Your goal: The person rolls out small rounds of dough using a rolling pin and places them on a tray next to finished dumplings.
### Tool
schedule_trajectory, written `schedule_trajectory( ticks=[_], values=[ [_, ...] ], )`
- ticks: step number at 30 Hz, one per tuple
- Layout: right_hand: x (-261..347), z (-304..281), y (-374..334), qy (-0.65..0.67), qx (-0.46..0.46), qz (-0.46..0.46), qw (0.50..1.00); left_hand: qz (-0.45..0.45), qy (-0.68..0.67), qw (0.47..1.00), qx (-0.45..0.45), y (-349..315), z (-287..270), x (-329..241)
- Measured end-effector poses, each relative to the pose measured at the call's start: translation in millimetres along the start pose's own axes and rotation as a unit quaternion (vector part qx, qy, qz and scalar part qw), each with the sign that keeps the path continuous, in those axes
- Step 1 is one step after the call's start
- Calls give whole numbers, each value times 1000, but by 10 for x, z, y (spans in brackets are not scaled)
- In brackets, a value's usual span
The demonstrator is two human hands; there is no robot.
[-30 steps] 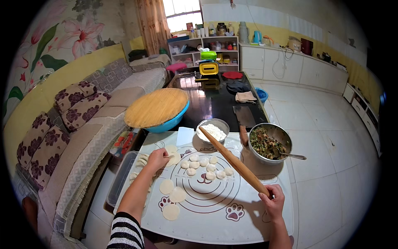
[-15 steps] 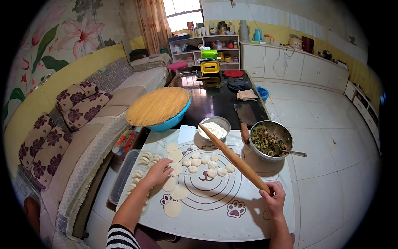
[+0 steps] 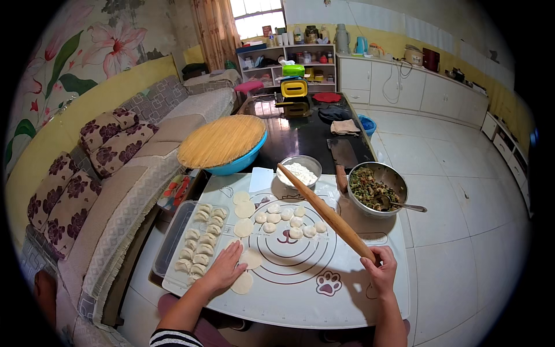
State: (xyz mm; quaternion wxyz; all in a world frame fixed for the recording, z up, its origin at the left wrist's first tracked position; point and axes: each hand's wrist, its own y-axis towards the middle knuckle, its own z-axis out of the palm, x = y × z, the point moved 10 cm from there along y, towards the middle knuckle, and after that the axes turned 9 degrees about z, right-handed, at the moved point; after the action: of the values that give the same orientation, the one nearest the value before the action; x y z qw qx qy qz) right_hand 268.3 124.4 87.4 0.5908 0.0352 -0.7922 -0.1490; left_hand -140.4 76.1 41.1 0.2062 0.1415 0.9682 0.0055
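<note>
1. the left hand [image 3: 224,267] lies palm down near the front left corner of the white silicone pastry mat with printed rings and paw marks [image 3: 300,301], fingers spread and flat, fingertips touching a thin round dough wrapper [image 3: 251,258].
2. a second flat round wrapper [image 3: 242,283] lies just beside that hand, toward the mat's front edge.
3. the right hand [image 3: 381,271] is at the mat's right side, fingers curled tight round the near end of a long wooden rolling pin [image 3: 325,212]; the pin slants up and away toward the mat's far edge, and its far end seems lifted, though the angle makes that hard to judge.
4. small flattened dough pieces [image 3: 287,222] sit in a cluster at the middle of the mat, under the pin.
5. folded dumplings [image 3: 200,240] line the mat's left edge in rows.
6. a steel bowl of chopped green filling with a spoon [image 3: 377,188] stands at the far right corner.
7. a small steel bowl of white flour [image 3: 299,171] stands at the far edge.
</note>
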Motion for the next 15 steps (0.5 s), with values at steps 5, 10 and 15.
schedule_trajectory(
  ticks=[5,10,15],
  values=[
    [73,-19,-15,-5,-9,-12,1000,-38,14,999,-6,-94,-13,-86],
    [62,-8,-14,5,1,5,1000,42,31,995,90,-174,221,-471],
    [50,-38,-33,7,0,7,1000,56,37,992,110,-344,262,-508]
  ],
)
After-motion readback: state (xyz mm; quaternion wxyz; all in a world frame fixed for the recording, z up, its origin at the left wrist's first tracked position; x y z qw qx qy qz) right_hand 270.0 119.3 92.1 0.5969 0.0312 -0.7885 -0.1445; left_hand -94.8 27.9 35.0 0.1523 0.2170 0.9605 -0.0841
